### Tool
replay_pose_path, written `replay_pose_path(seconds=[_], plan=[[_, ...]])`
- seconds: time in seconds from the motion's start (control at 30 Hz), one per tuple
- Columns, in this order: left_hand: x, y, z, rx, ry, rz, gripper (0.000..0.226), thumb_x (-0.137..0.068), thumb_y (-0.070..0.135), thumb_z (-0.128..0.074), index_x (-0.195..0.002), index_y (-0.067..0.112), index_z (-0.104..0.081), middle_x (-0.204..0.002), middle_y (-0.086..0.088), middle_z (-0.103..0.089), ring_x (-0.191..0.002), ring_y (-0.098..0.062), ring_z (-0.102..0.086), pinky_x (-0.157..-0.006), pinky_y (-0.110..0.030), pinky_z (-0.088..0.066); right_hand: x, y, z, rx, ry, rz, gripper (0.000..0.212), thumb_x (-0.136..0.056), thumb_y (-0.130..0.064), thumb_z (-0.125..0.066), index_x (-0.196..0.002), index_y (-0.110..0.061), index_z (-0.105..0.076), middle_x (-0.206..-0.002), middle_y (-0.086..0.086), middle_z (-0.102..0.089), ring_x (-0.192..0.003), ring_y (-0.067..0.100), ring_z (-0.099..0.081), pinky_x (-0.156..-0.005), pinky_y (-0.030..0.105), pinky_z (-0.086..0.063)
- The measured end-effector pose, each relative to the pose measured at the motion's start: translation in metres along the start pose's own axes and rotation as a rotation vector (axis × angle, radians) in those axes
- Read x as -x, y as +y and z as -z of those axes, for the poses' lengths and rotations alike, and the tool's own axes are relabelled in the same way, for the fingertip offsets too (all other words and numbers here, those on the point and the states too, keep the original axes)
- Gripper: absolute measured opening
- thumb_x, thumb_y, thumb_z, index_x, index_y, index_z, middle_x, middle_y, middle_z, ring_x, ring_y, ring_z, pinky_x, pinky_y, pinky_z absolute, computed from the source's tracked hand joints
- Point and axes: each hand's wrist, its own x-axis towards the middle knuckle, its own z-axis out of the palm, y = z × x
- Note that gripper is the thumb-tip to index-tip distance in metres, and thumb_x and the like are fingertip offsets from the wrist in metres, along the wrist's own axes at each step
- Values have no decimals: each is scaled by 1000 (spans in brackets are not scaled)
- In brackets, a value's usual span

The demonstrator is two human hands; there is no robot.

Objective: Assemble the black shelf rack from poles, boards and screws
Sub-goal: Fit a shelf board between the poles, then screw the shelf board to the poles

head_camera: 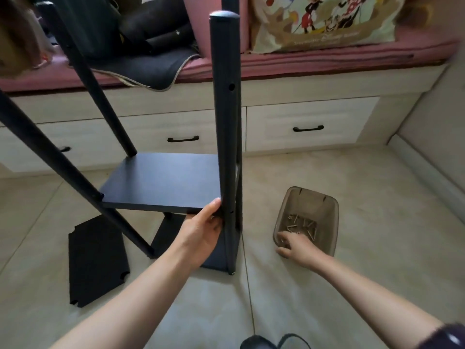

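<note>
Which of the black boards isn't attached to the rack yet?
The loose board lying flat on the floor at left, notched corners showing. The other two sit between the poles: the upper one, held by the left hand, and one below it.

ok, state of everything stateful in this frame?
left hand: grips raised board's corner at front pole
right hand: fingers curled, reaching into bin
raised board: level, between poles
spare board: flat on floor
bin: open, screws inside
drawers: closed

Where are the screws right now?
In the clear bin on the floor, right of the rack; the right hand reaches into it among the screws.
</note>
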Motion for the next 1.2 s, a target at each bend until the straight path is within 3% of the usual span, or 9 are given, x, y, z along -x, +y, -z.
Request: replay_pose_path(seconds=[0.1, 0.23, 0.37, 0.5, 0.73, 0.9, 1.1, 1.2], plan=[[-1, 0, -2, -40, -46, 5, 30, -87, 22, -61, -107, 7, -77, -115, -12, -71, -108, -21, -69, -83, -25, -58, -5, 4, -11, 7, 68, 3, 46, -93, -23, -61, -137, -18, -50, -131, 13, -62, -121, 31, -57, -97, 34, -46], [-3, 3, -3, -50, -57, 19, 25, -86, 21, -61, -97, 12, -81, -112, -10, -73, -107, -19, -69, -85, -25, -58, 0, 4, -22, 63, 98, 17, 26, -93, -14, -54, -119, -14, -59, -115, 16, -66, -109, 36, -61, -88, 41, -50], [-2, 3, -3, -46, -41, 37, 25, -84, 20, -62, -97, 11, -81, -115, -11, -72, -111, -21, -68, -88, -27, -56, 21, -1, -31, 79, 60, 95, 21, -90, -9, -51, -103, -16, -65, -100, 9, -68, -95, 29, -64, -78, 36, -51], [1, 3, -2, -47, -54, 52, 26, -84, 19, -61, -96, 11, -81, -117, -12, -71, -112, -21, -68, -89, -27, -57, 44, -8, -48, 61, 8, 192, 25, -89, -3, -50, -101, -14, -68, -96, 4, -70, -88, 19, -65, -77, 35, -52], [3, 3, -1, -56, -78, 43, 26, -85, 20, -61, -98, 12, -81, -117, -10, -72, -114, -21, -67, -90, -27, -57, 38, -8, -47, -121, -104, 193, 21, -93, -33, -64, -107, -19, -72, -104, -7, -72, -88, 1, -65, -81, 20, -54], [1, 2, 2, -50, -86, 48, 25, -89, 24, -61, -99, 14, -81, -113, -7, -74, -117, -21, -66, -91, -26, -56, -4, 11, -41, -151, 21, -2, 17, -95, -17, -62, -108, -10, -72, -108, 5, -72, -102, 17, -66, -90, 28, -52], [-1, 4, 2, 15, -46, 67, 27, -86, 31, -64, -65, 18, -74, -102, -11, -76, -117, -26, -67, -105, -33, -47, -32, 18, -77, -70, -62, -86, 13, -93, -8, -60, -104, -11, -67, -111, 11, -68, -101, 26, -65, -85, 31, -52], [-2, 3, 3, 57, -14, 84, 14, -84, 26, -66, -78, 14, -68, -102, -13, -75, -118, -28, -66, -105, -34, -48, -38, 17, -91, -15, -85, -76, 14, -92, -10, -59, -104, -7, -66, -111, 16, -66, -102, 32, -64, -87, 36, -52]])
